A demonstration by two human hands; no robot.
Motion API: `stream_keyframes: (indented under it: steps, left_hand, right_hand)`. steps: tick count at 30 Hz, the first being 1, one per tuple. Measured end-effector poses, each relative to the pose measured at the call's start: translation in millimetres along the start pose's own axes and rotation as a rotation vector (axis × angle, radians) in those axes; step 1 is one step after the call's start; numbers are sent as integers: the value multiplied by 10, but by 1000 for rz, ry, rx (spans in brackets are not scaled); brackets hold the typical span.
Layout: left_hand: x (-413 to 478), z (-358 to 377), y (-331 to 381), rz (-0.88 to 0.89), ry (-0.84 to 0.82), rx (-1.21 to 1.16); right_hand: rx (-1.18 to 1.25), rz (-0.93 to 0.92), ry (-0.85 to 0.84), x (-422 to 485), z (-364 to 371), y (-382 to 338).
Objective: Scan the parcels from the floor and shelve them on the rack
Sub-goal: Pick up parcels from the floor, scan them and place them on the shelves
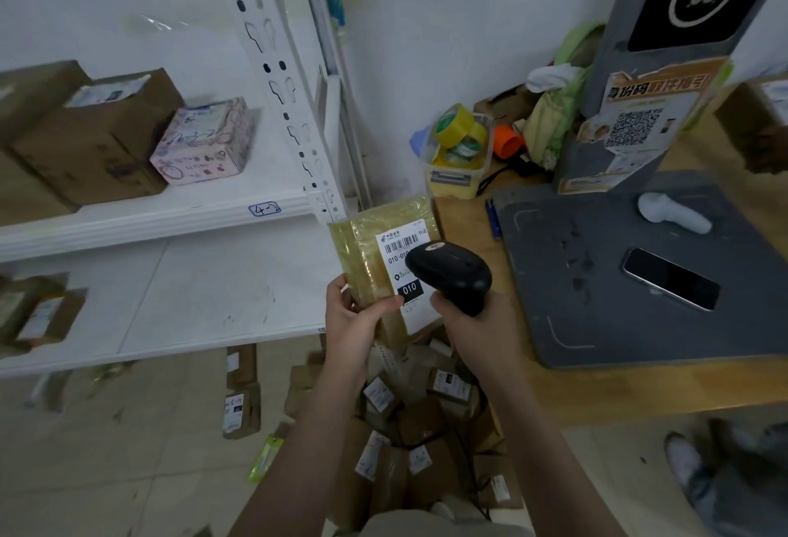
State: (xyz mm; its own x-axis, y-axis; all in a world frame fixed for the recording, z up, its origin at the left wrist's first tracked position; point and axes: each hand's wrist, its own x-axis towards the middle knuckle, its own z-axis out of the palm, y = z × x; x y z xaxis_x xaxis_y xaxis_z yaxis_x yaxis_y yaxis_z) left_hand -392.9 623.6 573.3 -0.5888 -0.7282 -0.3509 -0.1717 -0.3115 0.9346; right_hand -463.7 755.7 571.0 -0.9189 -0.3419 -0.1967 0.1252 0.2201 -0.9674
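My left hand point(354, 319) grips the lower left corner of a flat yellow-brown parcel point(371, 246) with a white barcode label, held upright in front of me. My right hand point(473, 323) holds a black handheld scanner point(447, 270) by its handle, its head right over the label. Several brown parcels point(409, 430) with white labels lie in a heap on the floor below my arms. The white rack point(179, 212) stands at the left, its shelf marked 4-2 holding brown boxes and a pink box point(204, 144).
A wooden counter point(639, 387) at the right carries a grey scanning station point(618, 280) with a phone and a white scanner on its base. A clear tub of yellow tape rolls point(460, 148) sits at the counter's back. Someone's shoes point(699, 472) are at the lower right.
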Motion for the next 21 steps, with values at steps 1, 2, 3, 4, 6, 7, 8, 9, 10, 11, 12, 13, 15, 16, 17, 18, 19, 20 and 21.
stream_keyframes:
  steps: [1,2,3,4,6,7,8,9,10,11,12,13,15,16,17,18,19,20,21]
  left_hand:
    - [-5,-7,-15,14,1,-6]
    - [-7,-15,-35,29,4,-15]
    - [-11,-23,-56,47,10,-24]
    - [-12,-28,-79,63,19,-31]
    - [-9,-34,-127,85,33,-41]
    - [-9,-34,-148,93,36,-45]
    - [-11,-33,-164,99,38,-48]
    - [-16,-33,-178,107,38,-52]
    - [-21,-34,-188,117,36,-54]
    - [-25,-36,-194,128,32,-53]
    - [-31,-37,-195,140,27,-50]
    - [-32,-37,-202,146,22,-47]
    - [-39,-42,-220,149,19,-43]
    - [-43,-45,-227,149,21,-37]
    - [-49,-47,-231,148,24,-31]
    - [-53,-49,-235,148,27,-25]
    - [-57,-51,-238,149,28,-21]
    - [-58,-51,-238,152,29,-19]
    - [-60,-50,-240,152,29,-17]
  right_hand:
    - [-4,-7,5,-20,8,-18]
    - [-1,-11,11,-40,11,-37]
    - [8,-16,17,-56,10,-51]
    - [19,-22,22,-73,7,-64]
    - [31,-33,29,-104,3,-92]
    - [32,-41,28,-115,3,-95]
    - [29,-50,21,-130,6,-99]
    - [23,-58,10,-146,14,-101]
    - [17,-67,-5,-167,26,-96]
    - [17,-72,-19,-183,43,-85]
    - [17,-78,-30,-195,56,-67]
    - [12,-85,-36,-204,68,-57]
    - [2,-91,-45,-211,79,-52]
    - [7,-89,-46,-213,75,-55]
    - [14,-85,-45,-213,70,-65]
    - [23,-81,-46,-216,63,-73]
    - [34,-79,-45,-220,57,-78]
    - [42,-80,-43,-226,52,-80]
    - [43,-83,-41,-232,46,-81]
